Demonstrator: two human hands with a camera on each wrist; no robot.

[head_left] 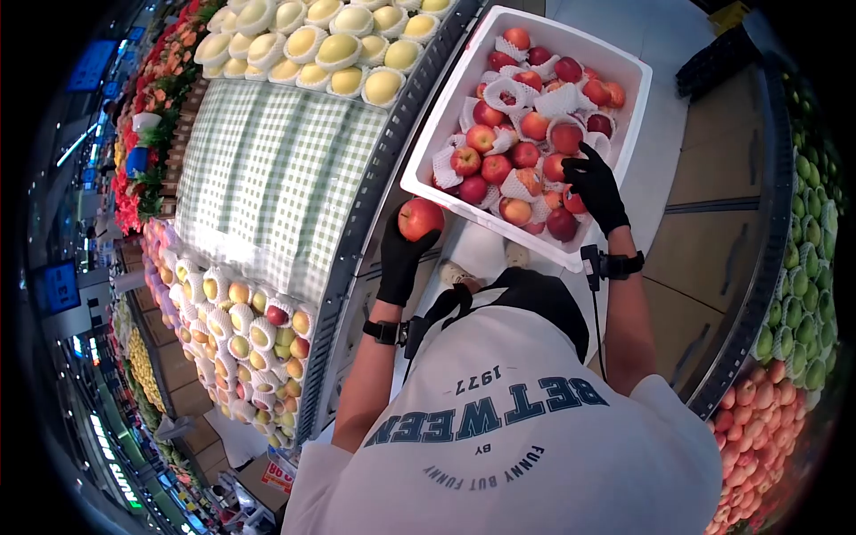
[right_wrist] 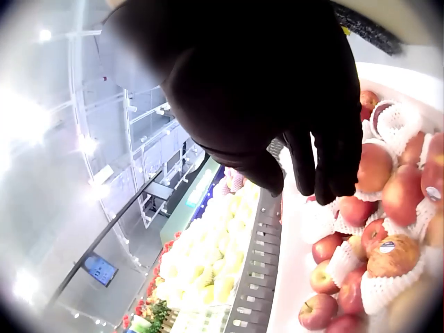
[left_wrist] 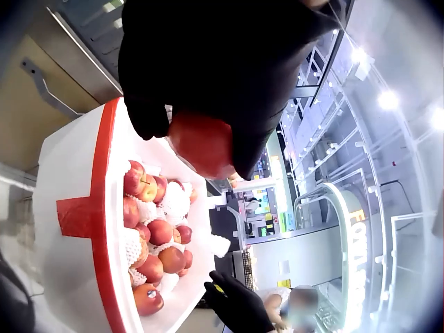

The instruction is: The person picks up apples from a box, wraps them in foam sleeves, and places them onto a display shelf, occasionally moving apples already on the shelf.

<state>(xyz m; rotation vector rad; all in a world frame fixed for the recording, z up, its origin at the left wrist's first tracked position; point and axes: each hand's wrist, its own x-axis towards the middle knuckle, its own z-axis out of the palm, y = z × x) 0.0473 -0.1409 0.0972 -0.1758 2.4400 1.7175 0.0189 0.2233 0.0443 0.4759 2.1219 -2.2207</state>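
Observation:
A red apple [head_left: 421, 219] is gripped in my black-gloved left hand [head_left: 406, 254], beside the near left corner of a white foam box [head_left: 437, 198]. The left wrist view shows that apple [left_wrist: 202, 144] between the fingers and thumb of the left hand [left_wrist: 208, 62]. Over the right side of the box is my gloved right hand [head_left: 596, 189], its fingers extended above the apples and holding nothing. In the right wrist view the right hand [right_wrist: 263, 90] has its fingers pointing down beside apples [right_wrist: 374, 168], several in white foam nets [right_wrist: 399, 121].
Left of the box runs a display with yellow fruit [head_left: 339, 52], a green checked cloth [head_left: 276, 169] and netted fruit [head_left: 241, 334]. A dark rail [head_left: 357, 196] edges it. On the right stand cabinets [head_left: 704, 259] and a shelf of green fruit [head_left: 807, 259]. Another person [left_wrist: 295, 305] is in the background.

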